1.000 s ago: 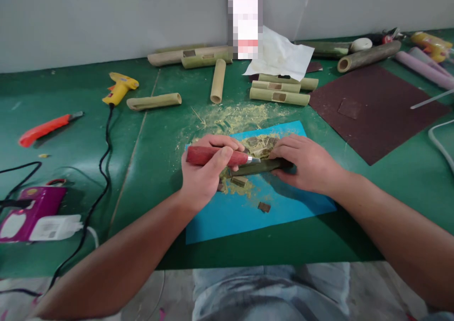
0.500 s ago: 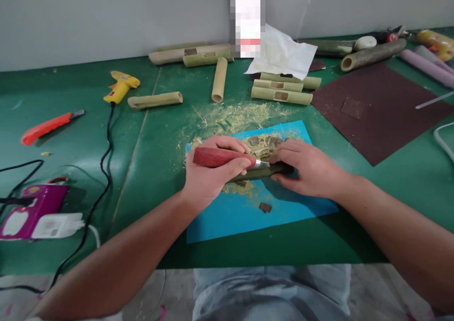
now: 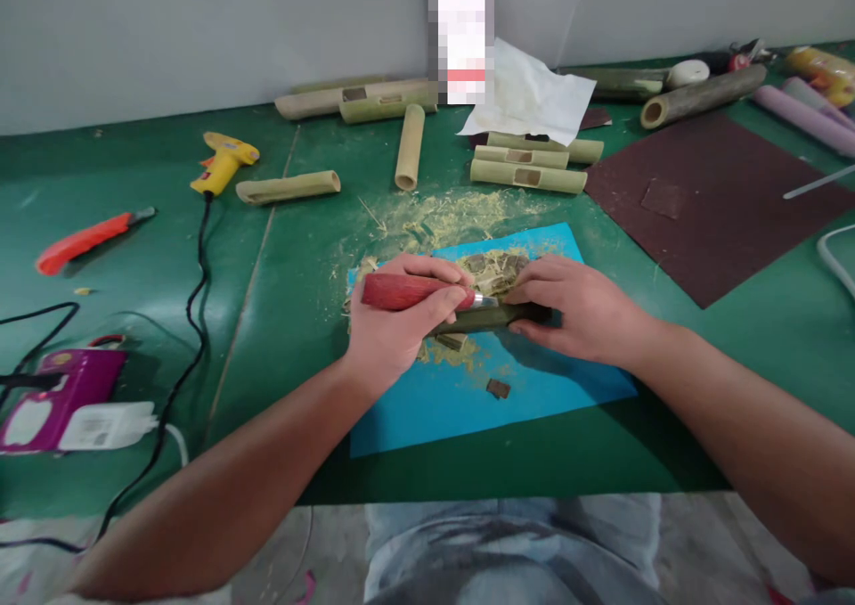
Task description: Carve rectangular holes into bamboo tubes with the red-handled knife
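My left hand (image 3: 384, 329) is wrapped round the red wooden handle of a carving tool (image 3: 407, 291). Its metal end points right, against a dark green bamboo tube (image 3: 477, 320) that lies over a blue sheet (image 3: 427, 418). My right hand (image 3: 574, 306) grips the right end of this tube, thumb on the near side and fingers on the far side. The tool's tip is hard to make out near my right fingertips. Bamboo chips (image 3: 494, 275) and shavings are heaped just behind the tube, and a small dark chip (image 3: 498, 388) lies in front.
Cut bamboo tubes (image 3: 527, 177) lie toward the back, some with rectangular openings. At left are a yellow glue gun (image 3: 227, 161) with a black cord, an orange utility knife (image 3: 86, 241) and a purple power strip (image 3: 67, 396). A dark brown sheet (image 3: 714, 222) lies at right.
The metal end of the carving tool has shifted slightly left along the bamboo tube. Both hands keep their grips, and the whole view has moved a little.
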The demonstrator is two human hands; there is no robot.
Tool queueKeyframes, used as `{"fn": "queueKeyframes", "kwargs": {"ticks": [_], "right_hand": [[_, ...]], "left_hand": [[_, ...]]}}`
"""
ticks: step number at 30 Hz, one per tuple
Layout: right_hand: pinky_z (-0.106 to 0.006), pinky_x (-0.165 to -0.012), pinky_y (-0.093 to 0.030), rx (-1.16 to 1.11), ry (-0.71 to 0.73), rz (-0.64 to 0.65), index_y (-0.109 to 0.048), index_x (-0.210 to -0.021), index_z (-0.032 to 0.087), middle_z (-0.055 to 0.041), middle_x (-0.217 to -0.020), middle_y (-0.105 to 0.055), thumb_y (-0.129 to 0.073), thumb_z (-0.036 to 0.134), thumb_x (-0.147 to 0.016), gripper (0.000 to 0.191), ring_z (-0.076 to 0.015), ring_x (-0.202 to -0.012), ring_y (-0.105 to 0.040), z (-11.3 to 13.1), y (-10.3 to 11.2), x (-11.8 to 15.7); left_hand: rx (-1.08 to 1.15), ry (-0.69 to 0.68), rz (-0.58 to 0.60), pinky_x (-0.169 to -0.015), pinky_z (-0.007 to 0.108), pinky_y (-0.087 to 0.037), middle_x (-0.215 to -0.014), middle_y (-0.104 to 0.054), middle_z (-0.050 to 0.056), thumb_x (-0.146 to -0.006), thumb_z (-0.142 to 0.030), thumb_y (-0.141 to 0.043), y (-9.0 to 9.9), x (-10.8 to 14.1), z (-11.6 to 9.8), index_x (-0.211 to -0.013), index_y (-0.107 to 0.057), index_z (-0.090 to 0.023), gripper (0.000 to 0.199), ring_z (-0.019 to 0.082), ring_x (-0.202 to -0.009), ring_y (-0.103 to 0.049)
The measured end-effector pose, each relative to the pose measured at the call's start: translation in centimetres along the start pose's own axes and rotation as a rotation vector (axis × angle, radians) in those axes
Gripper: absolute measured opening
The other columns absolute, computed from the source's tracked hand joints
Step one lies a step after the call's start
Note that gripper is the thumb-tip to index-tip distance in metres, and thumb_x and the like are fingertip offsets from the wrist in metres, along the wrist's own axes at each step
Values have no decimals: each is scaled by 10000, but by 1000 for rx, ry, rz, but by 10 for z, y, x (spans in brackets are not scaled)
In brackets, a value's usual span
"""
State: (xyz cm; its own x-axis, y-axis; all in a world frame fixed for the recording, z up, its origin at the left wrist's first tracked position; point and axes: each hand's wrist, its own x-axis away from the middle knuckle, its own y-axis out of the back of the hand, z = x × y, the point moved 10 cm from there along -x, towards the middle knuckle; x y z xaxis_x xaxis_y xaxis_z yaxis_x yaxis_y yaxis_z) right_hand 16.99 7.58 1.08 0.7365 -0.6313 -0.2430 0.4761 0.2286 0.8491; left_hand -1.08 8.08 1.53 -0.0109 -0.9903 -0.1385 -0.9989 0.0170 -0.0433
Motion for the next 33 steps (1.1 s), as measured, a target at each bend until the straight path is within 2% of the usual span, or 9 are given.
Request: {"fn": "queueKeyframes", "kwargs": {"ticks": [3,8,12,16,21,27,33], "right_hand": [[-425,-837,-563,33,6,-10,-804,-1116,185,-125,-1071,-774,-663,362,-1025,244,-287,-980,-707,-2,1,1],[-421,-847,-561,32,6,-24,-805,-1150,211,-112,-1088,-795,-666,341,-1021,229,-282,-996,-718,-1,2,-1],[-420,-859,-565,0,-3,-47,-793,-1103,227,-93,-1061,-808,-700,312,-982,175,-283,-1003,-729,0,6,-2],[-403,-861,-571,-41,-14,-54,-799,-1074,229,-82,-1036,-807,-722,303,-969,149,-275,-999,-738,0,8,-3],[-399,-847,-575,-72,-42,-49,-802,-1042,240,-74,-1022,-804,-740,316,-961,127,-275,-990,-734,-5,7,-3],[-385,-852,-569,-50,-33,-44,-800,-1039,229,-77,-1042,-805,-735,298,-963,121,-264,-996,-733,-4,6,-3],[-401,-862,-560,16,-29,-27,-808,-1101,232,-82,-1062,-807,-731,299,-951,180,-277,-1006,-727,-1,4,-4]], "left_hand": [[35,17,11,-565,274,-618,-894,-846,43,-783,-325,-908,-1,-2,4,-786,-752,-213,192,166,-669,-758],[110,58,19,-550,230,-579,-914,-843,30,-783,-272,-911,0,-7,13,-816,-761,-214,164,124,-645,-723],[90,59,20,-685,266,-644,-899,-829,12,-690,-155,-913,-3,-8,12,-794,-733,-222,219,160,-788,-775],[85,43,81,-791,335,-679,-870,-817,11,-686,-178,-905,-14,-7,9,-775,-703,-227,226,196,-856,-800],[57,50,122,-796,357,-682,-891,-834,24,-713,-224,-903,-19,-8,7,-787,-722,-230,196,217,-874,-810],[37,60,121,-822,346,-676,-920,-841,29,-728,-212,-909,-18,-10,6,-797,-746,-225,177,207,-885,-810],[32,56,103,-783,348,-677,-908,-842,32,-719,-212,-901,-13,-10,6,-792,-759,-232,160,220,-879,-808]]}}
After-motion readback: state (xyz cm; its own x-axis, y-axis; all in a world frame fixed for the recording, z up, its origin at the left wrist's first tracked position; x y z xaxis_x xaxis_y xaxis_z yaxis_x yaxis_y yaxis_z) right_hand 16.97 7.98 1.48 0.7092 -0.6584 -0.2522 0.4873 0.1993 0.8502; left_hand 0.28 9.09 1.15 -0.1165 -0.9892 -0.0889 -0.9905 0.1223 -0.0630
